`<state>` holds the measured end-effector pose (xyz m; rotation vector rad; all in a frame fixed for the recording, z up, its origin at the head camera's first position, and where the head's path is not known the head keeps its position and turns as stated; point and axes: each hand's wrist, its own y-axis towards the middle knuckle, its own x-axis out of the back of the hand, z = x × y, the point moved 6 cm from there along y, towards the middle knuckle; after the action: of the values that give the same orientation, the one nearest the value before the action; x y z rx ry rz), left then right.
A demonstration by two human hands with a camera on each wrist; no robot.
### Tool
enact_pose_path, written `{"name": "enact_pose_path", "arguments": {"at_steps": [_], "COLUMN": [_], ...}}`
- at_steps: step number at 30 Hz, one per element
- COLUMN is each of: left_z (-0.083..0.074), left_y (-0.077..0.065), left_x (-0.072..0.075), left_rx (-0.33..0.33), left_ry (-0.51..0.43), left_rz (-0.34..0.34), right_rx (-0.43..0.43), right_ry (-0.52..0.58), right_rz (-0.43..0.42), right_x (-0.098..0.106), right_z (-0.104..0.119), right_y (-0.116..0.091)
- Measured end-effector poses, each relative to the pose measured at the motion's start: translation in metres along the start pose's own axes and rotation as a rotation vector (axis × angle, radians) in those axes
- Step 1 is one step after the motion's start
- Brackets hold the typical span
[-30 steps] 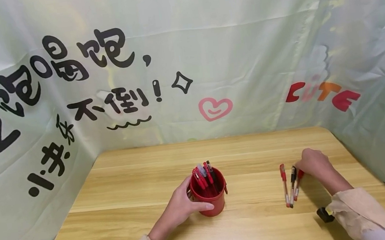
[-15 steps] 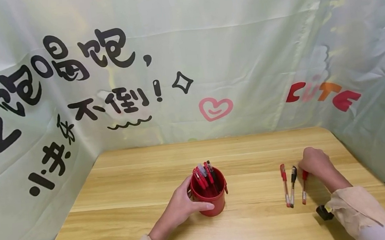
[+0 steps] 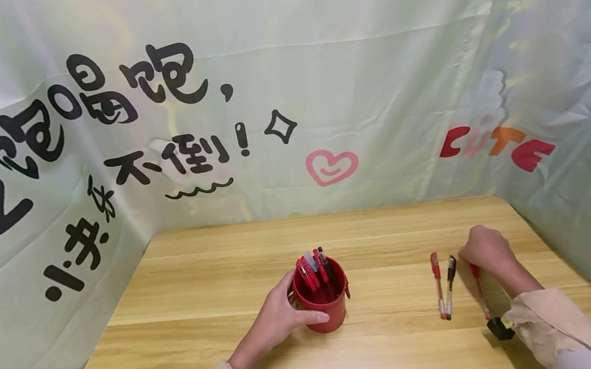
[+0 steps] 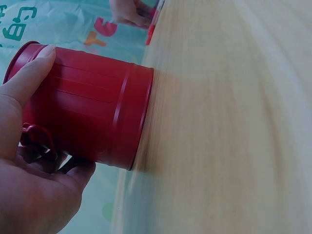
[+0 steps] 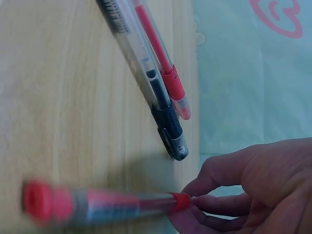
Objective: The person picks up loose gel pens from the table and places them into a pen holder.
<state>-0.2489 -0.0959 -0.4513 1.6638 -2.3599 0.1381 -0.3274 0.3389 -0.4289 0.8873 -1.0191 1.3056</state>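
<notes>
While the left hand (image 3: 274,316) of the person held a red bucket (image 4: 92,107), the right hand (image 3: 486,251) pinched a red pen (image 5: 117,207) above the right part of the counter (image 3: 204,290). The bucket stood upright near the middle of the counter. Of the two hands, the left one was curved widely round it: the thumb lay against the near wall, and the other fingers were bent about the side, close to a small red handle (image 4: 39,139). Inside the bucket several pens (image 3: 305,273) leaned together, mostly red, with their upper ends higher than the rim.

The right hand was nearly closed, with the thumb and fingertips brought together on the cap end of the red pen. The other end of this pen pointed back toward the person; whether it touched the counter, I cannot tell.

Between the bucket and the right hand lay a black-capped pen (image 5: 168,119) and a second red pen (image 5: 174,83), side by side, with their caps away from the person. Their lower ends were very near to each other.

Behind the counter hung a pale green curtain (image 3: 372,92), which carried black characters (image 3: 192,153) and a pink heart (image 3: 333,172).
</notes>
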Motion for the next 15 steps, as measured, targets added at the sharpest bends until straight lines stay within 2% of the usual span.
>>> {"name": "enact_pose_path", "arguments": {"at_steps": [4, 11, 15], "left_z": [0.001, 0.001, 0.001], "left_y": [0.0, 0.001, 0.001], "left_x": [0.0, 0.001, 0.001], "left_rx": [0.002, -0.001, 0.009], "left_ry": [-0.004, 0.01, 0.01], "left_rz": [0.004, 0.0, -0.003], "right_rx": [-0.006, 0.055, 0.044], "right_ry": [0.013, 0.046, 0.047], "right_rz": [-0.009, -0.064, -0.074], "right_x": [0.002, 0.01, 0.016], "right_z": [0.0, 0.01, 0.018], "right_y": [-0.001, -0.005, -0.006]}}
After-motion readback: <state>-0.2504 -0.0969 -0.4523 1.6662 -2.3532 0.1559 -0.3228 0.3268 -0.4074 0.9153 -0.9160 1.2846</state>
